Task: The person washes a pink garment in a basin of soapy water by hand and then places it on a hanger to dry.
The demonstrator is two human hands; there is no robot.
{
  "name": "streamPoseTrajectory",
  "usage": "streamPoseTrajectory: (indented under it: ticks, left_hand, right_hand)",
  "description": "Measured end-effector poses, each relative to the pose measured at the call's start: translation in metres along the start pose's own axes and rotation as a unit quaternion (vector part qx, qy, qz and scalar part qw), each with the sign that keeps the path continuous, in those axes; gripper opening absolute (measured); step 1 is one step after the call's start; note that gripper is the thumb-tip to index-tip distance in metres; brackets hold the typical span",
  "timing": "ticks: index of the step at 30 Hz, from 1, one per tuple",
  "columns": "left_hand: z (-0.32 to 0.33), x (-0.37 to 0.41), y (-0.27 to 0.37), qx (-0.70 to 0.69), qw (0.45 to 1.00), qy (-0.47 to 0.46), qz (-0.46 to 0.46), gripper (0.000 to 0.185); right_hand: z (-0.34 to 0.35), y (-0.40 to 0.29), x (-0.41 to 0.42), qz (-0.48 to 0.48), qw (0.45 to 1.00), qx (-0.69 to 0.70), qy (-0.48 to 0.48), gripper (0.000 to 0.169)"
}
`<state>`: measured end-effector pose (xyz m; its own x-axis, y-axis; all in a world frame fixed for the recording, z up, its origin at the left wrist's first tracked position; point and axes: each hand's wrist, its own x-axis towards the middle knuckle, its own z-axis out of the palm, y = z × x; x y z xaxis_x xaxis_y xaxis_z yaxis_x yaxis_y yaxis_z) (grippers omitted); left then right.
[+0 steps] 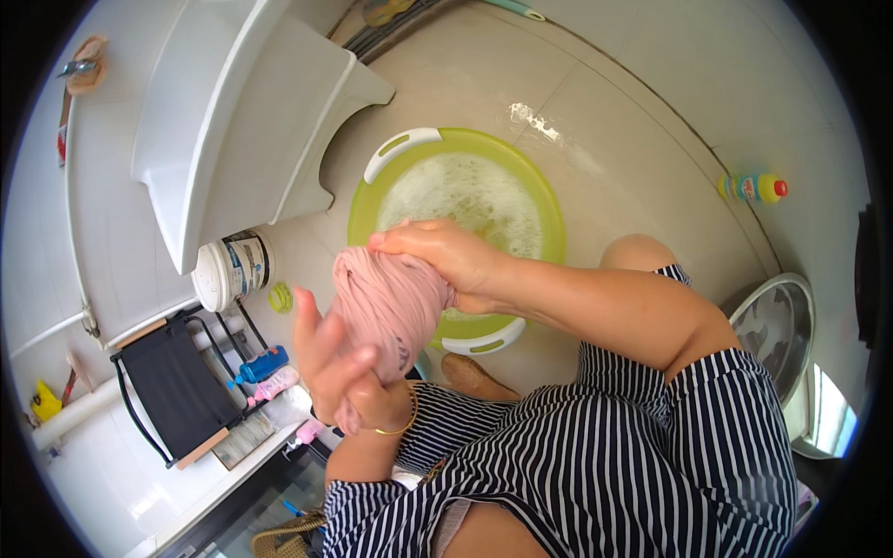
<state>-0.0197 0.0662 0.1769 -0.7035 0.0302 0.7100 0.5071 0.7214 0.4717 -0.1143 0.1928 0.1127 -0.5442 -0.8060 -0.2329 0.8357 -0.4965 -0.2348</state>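
Observation:
A pink cloth [391, 300], bunched and twisted into folds, is held in the air between my two hands. My right hand [453, 261] grips its upper end, thumb pressed on the folds. Around the lower end is my left hand [356, 376], with some fingers raised and a tail of cloth showing below them. A gold-coloured bangle [401, 427] circles my left wrist. Beneath and beyond the cloth, a lime-green basin [551, 202] with white handles sits on the floor, holding foamy water [460, 185]. My right forearm and the cloth hide part of it.
Left stands a white ceramic fixture [279, 104], with a white bucket [216, 275] beside it. A black rack [178, 390] and a blue bottle [265, 364] are lower left. Right are a yellow bottle [750, 188] and a metal basin [802, 300]. My knee [635, 254] is near the green basin.

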Motion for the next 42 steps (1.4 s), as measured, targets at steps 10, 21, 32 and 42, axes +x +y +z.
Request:
streamPoseTrajectory:
  ticks: [10, 21, 32, 42]
  left_hand:
    - [-0.034, 0.040, 0.027, -0.013, 0.897, -0.413, 0.160, 0.018]
    - [-0.004, 0.038, 0.019, -0.132, 0.842, -0.485, 0.195, 0.013]
    - [0.020, 0.023, 0.011, -0.177, 0.836, -0.483, 0.190, 0.016]
    - [0.035, 0.013, 0.000, -0.202, 0.781, -0.562, 0.185, 0.022]
  right_hand:
    - [-0.007, 0.016, -0.003, 0.158, 0.987, -0.036, -0.013, 0.026]
    - [-0.012, 0.028, 0.011, 0.117, 0.961, -0.252, 0.016, 0.030]
    - [-0.025, 0.035, 0.020, 0.109, 0.902, -0.416, 0.026, 0.035]
    - [-0.049, 0.049, 0.036, 0.103, 0.876, -0.467, 0.068, 0.039]
